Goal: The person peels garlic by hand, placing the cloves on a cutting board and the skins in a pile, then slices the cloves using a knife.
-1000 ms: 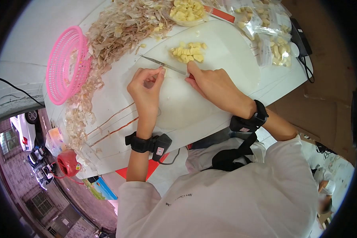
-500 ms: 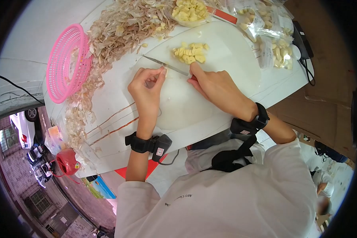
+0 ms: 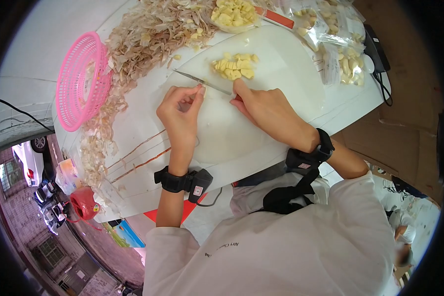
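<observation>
My right hand (image 3: 269, 108) is wrapped round the handle of a knife (image 3: 192, 77), whose narrow blade points to the far left above the white cutting board (image 3: 286, 74). Close to the blade, the thumb and fingers of my left hand (image 3: 180, 111) pinch a small pale garlic clove (image 3: 203, 89), mostly hidden by the fingertips. Just beyond the knife lies a small pile of cut garlic pieces (image 3: 237, 65) on the board.
A bowl of peeled garlic (image 3: 234, 15) stands at the back beside an orange-red strip (image 3: 276, 18). Garlic skins (image 3: 153, 32) are heaped at the back left, near a pink basket (image 3: 66, 93). Bags of garlic cloves (image 3: 350, 66) lie at the right.
Both hands and the knife have shifted very slightly left. The blade stays by the left fingertips, and the grips look the same.
</observation>
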`<state>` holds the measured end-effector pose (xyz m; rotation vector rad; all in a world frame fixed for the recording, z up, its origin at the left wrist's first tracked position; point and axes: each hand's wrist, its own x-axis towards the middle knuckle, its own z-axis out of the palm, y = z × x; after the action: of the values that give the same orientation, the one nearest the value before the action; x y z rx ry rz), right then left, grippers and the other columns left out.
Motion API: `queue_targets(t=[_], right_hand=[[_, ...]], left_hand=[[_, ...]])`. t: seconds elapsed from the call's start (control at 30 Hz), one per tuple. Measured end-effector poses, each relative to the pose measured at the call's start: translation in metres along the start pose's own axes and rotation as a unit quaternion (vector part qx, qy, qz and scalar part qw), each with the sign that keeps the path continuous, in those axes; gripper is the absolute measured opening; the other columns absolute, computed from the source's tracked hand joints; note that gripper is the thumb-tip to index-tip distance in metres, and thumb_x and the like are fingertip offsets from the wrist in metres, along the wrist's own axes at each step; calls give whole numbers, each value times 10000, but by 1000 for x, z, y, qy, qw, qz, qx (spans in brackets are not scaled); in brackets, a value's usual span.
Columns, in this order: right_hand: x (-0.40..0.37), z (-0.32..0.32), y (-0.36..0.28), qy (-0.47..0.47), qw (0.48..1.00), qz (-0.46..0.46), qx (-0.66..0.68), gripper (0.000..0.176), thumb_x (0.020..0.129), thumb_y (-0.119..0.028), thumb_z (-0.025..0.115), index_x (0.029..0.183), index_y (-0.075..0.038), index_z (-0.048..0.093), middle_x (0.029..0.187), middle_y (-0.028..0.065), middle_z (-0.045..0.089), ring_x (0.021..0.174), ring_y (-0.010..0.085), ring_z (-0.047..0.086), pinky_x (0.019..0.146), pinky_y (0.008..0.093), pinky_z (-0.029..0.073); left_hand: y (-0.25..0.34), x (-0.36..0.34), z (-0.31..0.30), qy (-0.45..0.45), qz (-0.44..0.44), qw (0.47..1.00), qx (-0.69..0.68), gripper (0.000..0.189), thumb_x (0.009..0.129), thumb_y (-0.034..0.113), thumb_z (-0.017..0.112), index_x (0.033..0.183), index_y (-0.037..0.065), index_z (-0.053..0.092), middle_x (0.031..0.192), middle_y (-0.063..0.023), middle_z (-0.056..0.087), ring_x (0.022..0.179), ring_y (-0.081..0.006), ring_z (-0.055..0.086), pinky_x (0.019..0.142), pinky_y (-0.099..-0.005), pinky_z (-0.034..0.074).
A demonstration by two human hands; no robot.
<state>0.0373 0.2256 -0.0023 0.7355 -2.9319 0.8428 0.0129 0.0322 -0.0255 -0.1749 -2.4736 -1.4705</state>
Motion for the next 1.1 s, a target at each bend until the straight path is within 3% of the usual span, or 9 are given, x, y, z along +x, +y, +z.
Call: queue_targets(t=[0.1,0.3,0.87,0.97,1.1], right_hand=[[0,-1,0,-6,1000,6,1,185,949,-208,500,972,-43,421,631,132,609,582,310,618,467,403,453],[-1,0,-1,3,1000,-1,-3,181,948,-205,500,972,-44,421,638,131,614,591,305,623,468,405,455],[1,2,-2,13,999,-24,-18,176,923,-173,521,1023,-53,439,650,102,604,575,287,619,465,389,460],[2,2,-3,-7,1000,6,0,172,950,-205,507,988,-62,419,659,138,604,601,341,600,489,421,451],[-2,4,1,-8,1000,-14,-20,183,927,-173,514,1039,-53,432,645,110,603,593,294,622,485,404,465]], left_hand=[[-1,0,-1,-9,-20,1000,-5,87,781,-8,731,863,-12,703,715,-4,571,627,-68,467,579,-210,387],[-4,0,0,-2,0,1000,3,88,768,4,735,850,4,705,687,-26,552,581,-89,481,536,-224,394],[0,-1,-1,-9,-11,1000,-3,88,776,0,732,861,0,708,705,-18,570,606,-79,491,558,-221,394],[-2,0,-1,-5,7,1000,11,104,766,-13,728,867,4,713,698,-35,559,590,-92,488,543,-232,399],[-1,0,-1,1,-20,1000,-8,102,765,-2,731,865,16,718,688,-35,558,580,-91,484,541,-231,394]])
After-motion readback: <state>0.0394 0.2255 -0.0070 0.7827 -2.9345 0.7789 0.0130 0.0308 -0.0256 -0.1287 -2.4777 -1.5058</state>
